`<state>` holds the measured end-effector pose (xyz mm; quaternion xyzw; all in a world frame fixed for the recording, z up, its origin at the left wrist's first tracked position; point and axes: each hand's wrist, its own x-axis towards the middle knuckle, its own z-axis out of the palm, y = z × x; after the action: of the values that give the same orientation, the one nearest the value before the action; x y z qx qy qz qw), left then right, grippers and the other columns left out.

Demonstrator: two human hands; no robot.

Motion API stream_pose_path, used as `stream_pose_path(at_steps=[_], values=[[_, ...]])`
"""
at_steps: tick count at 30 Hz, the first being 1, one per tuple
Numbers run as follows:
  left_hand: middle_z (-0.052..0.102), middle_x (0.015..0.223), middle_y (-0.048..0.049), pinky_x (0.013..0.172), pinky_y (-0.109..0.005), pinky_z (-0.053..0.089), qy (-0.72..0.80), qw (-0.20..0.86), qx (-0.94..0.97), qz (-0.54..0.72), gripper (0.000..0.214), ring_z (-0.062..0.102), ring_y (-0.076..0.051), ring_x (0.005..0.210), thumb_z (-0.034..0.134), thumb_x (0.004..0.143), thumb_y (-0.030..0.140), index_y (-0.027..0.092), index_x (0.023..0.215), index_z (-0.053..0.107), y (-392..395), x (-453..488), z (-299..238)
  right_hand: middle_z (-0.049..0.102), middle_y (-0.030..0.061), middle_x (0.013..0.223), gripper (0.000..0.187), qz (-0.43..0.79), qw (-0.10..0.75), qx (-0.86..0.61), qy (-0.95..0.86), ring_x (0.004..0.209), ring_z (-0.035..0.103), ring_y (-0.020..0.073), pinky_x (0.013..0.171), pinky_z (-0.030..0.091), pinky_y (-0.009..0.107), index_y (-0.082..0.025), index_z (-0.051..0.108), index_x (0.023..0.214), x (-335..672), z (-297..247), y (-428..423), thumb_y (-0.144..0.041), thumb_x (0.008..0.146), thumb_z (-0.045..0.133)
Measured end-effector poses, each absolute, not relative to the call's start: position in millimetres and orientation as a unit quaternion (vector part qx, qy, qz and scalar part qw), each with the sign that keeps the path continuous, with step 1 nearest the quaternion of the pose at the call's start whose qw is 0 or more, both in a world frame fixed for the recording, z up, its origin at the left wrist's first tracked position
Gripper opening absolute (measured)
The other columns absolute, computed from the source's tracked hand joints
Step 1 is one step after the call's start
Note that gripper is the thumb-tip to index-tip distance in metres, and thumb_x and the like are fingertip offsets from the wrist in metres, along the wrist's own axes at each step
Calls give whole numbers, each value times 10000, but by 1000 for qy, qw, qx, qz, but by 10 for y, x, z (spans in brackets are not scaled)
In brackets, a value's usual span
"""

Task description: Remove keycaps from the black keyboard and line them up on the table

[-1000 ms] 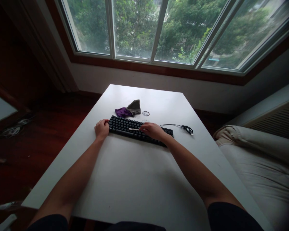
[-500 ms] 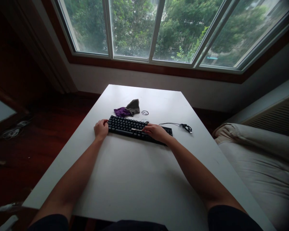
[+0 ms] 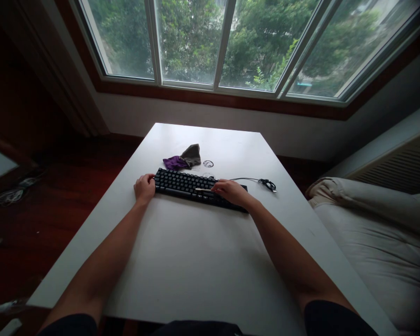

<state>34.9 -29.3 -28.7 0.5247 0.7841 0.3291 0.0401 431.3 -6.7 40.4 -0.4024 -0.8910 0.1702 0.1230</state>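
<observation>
A black keyboard (image 3: 184, 185) lies across the middle of the white table (image 3: 203, 252). My left hand (image 3: 144, 187) is curled around the keyboard's left end and grips it. My right hand (image 3: 231, 192) rests on the keys toward the right end, fingers pinched on a thin pale stick (image 3: 203, 189) whose tip lies flat over the keys and points left.
Behind the keyboard lie a purple cloth (image 3: 175, 162), a grey cloth (image 3: 192, 154) and a small round clear piece (image 3: 207, 164). A black coiled cable (image 3: 268, 184) sits at the keyboard's right. A pale cushion or sofa (image 3: 371, 233) stands to the right, dark floor to the left.
My right hand and the pale stick have slid a little to the right along the keys. My left hand has stayed on the keyboard's left end.
</observation>
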Motion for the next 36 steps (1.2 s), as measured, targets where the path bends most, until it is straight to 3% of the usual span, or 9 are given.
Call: stream_pose_path(at_steps=[11, 22, 36], values=[[718, 1157, -72, 1014, -408, 450, 780, 43, 525, 338, 293, 622, -275, 1097, 496, 926, 229, 265, 1109, 722, -298, 355, -282, 683, 67, 1013, 238, 151, 145, -411, -887, 817, 619, 173, 756, 427, 274, -264, 766, 1129, 4510, 323, -256, -267, 991, 572], [716, 1141, -70, 1005, -393, 450, 773, 39, 531, 345, 288, 620, -265, 1076, 499, 929, 233, 255, 1108, 723, -287, 356, -294, 639, 67, 950, 240, 35, 140, -436, -888, 880, 588, 197, 700, 380, 274, -299, 776, 1106, 4612, 339, -374, -252, 1016, 558], [723, 1104, -66, 968, -393, 464, 771, 38, 531, 350, 277, 629, -263, 1033, 524, 913, 232, 253, 1090, 737, -276, 346, -318, 651, 61, 968, 211, 74, 127, -453, -879, 876, 609, 191, 734, 423, 281, -289, 785, 1064, 4785, 398, -361, -257, 1001, 586]])
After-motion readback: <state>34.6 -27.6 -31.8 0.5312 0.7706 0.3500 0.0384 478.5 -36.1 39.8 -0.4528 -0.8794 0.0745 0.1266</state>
